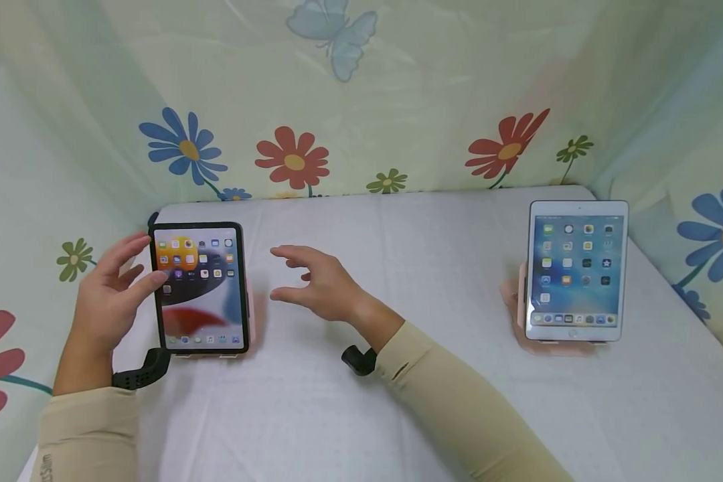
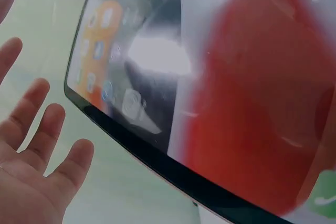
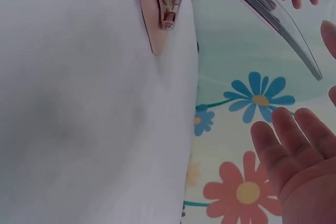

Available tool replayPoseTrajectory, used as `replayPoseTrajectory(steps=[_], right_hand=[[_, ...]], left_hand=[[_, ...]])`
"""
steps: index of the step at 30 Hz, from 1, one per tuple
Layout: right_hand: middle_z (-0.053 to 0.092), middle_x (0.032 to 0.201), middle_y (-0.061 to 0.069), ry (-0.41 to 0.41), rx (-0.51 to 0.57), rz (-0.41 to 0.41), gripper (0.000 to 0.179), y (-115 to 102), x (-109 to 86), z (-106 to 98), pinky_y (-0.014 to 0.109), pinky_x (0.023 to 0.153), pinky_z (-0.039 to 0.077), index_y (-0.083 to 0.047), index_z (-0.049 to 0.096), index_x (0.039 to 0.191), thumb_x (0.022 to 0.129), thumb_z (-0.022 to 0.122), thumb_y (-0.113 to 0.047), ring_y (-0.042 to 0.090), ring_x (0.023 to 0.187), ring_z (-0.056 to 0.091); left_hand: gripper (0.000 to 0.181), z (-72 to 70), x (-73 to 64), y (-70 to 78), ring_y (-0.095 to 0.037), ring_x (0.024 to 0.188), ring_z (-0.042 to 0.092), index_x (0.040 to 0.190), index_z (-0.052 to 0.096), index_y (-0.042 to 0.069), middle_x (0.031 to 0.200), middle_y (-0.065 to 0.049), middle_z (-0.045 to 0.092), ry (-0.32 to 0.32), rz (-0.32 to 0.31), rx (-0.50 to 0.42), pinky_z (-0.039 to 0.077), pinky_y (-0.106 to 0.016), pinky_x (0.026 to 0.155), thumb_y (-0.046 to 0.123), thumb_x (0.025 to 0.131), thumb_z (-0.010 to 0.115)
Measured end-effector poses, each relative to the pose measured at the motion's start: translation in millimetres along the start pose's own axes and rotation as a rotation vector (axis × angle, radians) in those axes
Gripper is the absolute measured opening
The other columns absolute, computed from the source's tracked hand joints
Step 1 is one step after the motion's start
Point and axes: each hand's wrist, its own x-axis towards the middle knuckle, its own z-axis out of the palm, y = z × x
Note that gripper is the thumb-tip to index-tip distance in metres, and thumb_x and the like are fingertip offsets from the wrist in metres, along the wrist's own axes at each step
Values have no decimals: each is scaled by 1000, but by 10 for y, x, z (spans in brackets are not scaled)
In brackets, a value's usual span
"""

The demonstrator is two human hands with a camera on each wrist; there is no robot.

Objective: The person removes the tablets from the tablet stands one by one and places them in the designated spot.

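Observation:
On the left of the table, a black-framed tablet (image 1: 201,301) with its home screen lit leans on a pink stand (image 1: 252,314). My left hand (image 1: 105,294) is at its left edge, thumb and fingers parted. From the head view the thumb overlaps that edge; whether it touches cannot be told. The left wrist view has the fingers (image 2: 37,150) loosely extended, apart from the tablet. To the tablet's right, my right hand (image 1: 322,284) hovers with fingers and thumb spread and nothing between them. The right wrist view shows the stand's hinged pink metal base (image 3: 147,14).
A second tablet (image 1: 578,274), white-framed and lit, stands on another pink stand (image 1: 521,294) at the right. White cloth (image 1: 434,268) covers the table. A flowered curtain (image 1: 422,120) hangs behind and along the sides. Black bands (image 1: 141,375) circle both wrists.

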Motion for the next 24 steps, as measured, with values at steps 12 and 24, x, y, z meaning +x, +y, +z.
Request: replayPoseTrajectory(steps=[12,24], right_hand=[[45,152,-1,-84,-45,-22,69,-124,243,-4,30,100,48,-17,46,151,90,78,-23,18,126,54],[45,151,-4,-132,11,43,70,-140,375,68,25,93,51,-23,45,152,90,77,-27,13,125,54]], left_hand=[[54,-57,179,-180,-29,147,25,154,42,18,159,-11,31,-87,-127,-39,29,-44,116,26,102,59],[35,-20,297,-330,-12,119,39,134,63,17,133,-2,41,-291,-130,-533,48,-12,87,6,101,59]])
